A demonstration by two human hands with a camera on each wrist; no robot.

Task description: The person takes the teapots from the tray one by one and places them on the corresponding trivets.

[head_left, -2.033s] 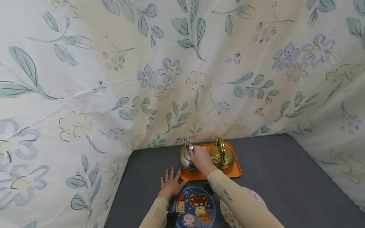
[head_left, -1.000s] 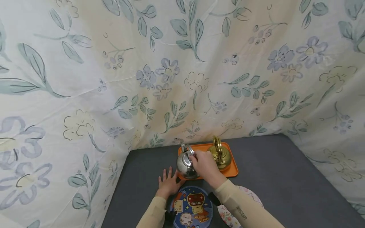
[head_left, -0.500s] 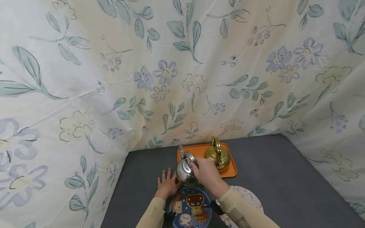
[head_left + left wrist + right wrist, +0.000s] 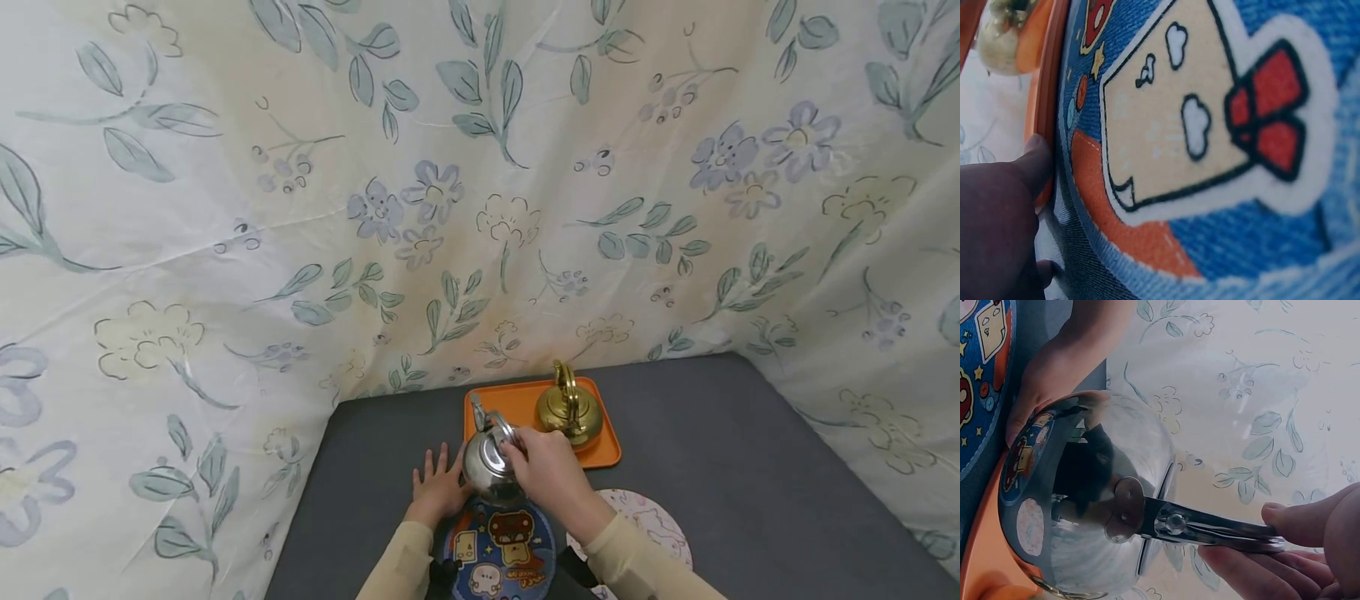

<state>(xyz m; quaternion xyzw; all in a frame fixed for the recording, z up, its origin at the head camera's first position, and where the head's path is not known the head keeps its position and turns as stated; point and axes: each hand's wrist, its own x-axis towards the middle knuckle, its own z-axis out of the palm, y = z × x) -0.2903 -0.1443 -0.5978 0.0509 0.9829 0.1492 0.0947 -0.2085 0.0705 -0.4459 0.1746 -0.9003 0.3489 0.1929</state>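
Note:
My right hand grips the arched handle of a silver kettle, fingers and thumb curled round it. The kettle overlaps the near edge of an orange tray and the far edge of a blue round mat with cartoon prints. My left hand lies left of the kettle with its fingers spread on the dark tabletop; in the left wrist view its thumb is against the tray's rim. A gold kettle stands on the right part of the tray.
A pink-and-white round mat lies to the right of the blue one, partly under my right forearm. The dark grey table meets a floral cloth along its back and sides.
My right hand has lifted the silver kettle from the left side of the tray and brought it nearer, over the blue mat's far edge. My left hand stays spread by the tray.

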